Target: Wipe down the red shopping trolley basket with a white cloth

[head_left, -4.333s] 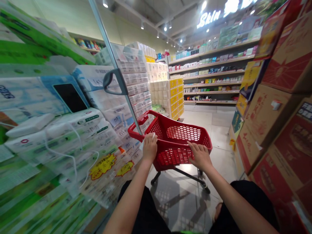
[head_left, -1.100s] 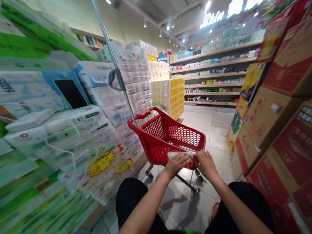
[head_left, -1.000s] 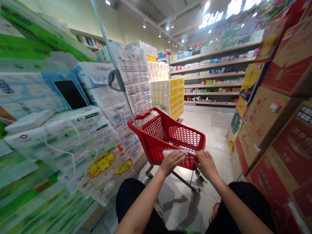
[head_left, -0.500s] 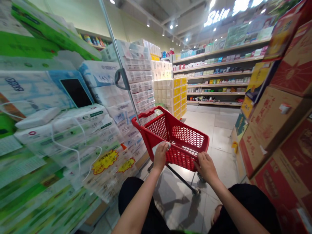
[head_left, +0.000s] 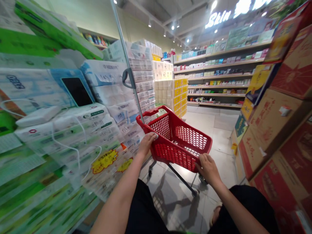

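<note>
A red plastic shopping cart (head_left: 180, 130) with grid sides stands in front of me, with a grey metal pole (head_left: 122, 42) rising at its left end. My left hand (head_left: 147, 143) is closed at the near rim, toward the left end. A small bit of white cloth (head_left: 156, 136) shows at its fingertips; most of the cloth is hidden by the hand. At the near right corner, my right hand (head_left: 207, 167) grips the rim, fingers over the top and thumb on the outer side. The basket shows its bare grid floor.
Stacked tissue packs (head_left: 117, 97) rise close on the left, with a dark-screened phone (head_left: 76, 91) and a white cable on them. Cardboard cartons (head_left: 275, 120) line the right side. Shelves of goods (head_left: 214, 74) stand at the back, beyond a tiled floor (head_left: 219, 136).
My left hand has slid left along the near rim with the white cloth, which is now mostly covered. The cart appears slightly farther right in view. My right hand keeps its grip.
</note>
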The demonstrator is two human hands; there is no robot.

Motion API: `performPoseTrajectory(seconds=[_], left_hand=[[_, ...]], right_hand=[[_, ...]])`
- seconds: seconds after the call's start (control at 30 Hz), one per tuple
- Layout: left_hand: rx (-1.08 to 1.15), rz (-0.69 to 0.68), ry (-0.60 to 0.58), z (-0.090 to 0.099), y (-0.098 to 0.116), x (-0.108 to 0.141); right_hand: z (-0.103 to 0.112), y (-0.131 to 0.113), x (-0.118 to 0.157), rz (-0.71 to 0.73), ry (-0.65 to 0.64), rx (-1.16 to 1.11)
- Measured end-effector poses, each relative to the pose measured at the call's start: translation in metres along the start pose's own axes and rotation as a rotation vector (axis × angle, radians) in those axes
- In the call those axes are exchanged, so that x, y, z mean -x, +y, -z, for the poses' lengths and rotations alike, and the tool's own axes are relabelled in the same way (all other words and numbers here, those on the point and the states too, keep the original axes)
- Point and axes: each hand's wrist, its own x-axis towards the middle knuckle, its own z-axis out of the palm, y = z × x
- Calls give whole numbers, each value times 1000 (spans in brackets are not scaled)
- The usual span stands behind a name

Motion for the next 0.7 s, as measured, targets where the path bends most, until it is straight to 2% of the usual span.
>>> performPoseTrajectory(seconds=[0.1, 0.17, 0.23, 0.33, 0.5, 0.6, 0.7], left_hand=[[-34, 84, -28, 6, -25, -13], [-20, 122, -18, -1, -24, -19], [25, 159, 7, -14, -10, -23], [121, 178, 31, -41, 27, -22], [342, 147, 61, -79, 110, 2], [492, 115, 64, -91, 161, 25], [651, 143, 71, -91, 199, 43]], right_hand=[[-1, 2, 3, -10, 13, 5], [-1, 1, 4, -32, 14, 20], [0, -2, 5, -57, 10, 36], [1, -7, 4, -83, 16, 67], [8, -17, 0, -112, 21, 94], [15, -23, -2, -123, 14, 83], [19, -26, -4, -125, 3, 81]])
